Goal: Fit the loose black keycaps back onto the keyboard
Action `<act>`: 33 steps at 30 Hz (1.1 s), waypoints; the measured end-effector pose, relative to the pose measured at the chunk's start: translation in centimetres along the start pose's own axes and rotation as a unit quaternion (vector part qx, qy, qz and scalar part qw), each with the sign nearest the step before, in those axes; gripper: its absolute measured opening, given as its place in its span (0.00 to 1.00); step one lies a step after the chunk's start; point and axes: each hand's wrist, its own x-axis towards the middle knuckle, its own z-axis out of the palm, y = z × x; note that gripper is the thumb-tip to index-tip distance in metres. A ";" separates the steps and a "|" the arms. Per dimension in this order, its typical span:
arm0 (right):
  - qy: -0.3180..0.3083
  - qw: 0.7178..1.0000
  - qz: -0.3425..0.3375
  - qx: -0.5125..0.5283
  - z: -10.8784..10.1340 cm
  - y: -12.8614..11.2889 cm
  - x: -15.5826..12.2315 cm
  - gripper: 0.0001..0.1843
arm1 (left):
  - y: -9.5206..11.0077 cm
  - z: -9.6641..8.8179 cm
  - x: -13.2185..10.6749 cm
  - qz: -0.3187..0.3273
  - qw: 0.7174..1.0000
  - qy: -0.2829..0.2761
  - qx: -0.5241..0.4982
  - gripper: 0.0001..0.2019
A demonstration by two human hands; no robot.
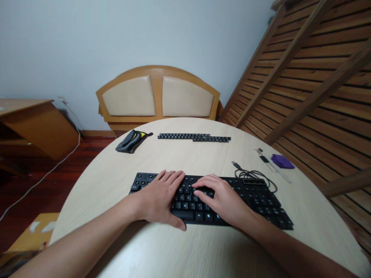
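A black keyboard (185,215) lies on the round table, with keycaps gone from parts of its upper rows. My left hand (162,197) rests flat over its left half, fingers stretched out and the thumb past the front edge. Over the middle, my right hand (222,197) has its thumb and forefinger pinched around a keycap (194,189) in an upper letter row; the fingers partly hide it. Farther back, loose black keycaps (179,136) stand in two staggered rows.
A coiled USB cable (255,174) lies behind the keyboard's right side. Grey and yellow gloves or pouch (131,141) lie at the table's back left. A purple cloth (282,161) and a thin white tool (279,174) are at the right. A wooden headboard (158,92) stands beyond the table (150,247).
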 end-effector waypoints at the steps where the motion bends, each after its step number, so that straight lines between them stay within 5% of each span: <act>1: 0.001 1.000 0.003 0.004 0.0 0.0 0.0 0.05 | 0.0 0.0 0.0 -0.001 1.000 -0.001 0.001 0.60; 33: 0.005 0.999 0.030 0.011 0.7 0.2 0.1 0.03 | 0.3 -0.3 0.0 -0.014 1.000 -0.023 0.009 0.62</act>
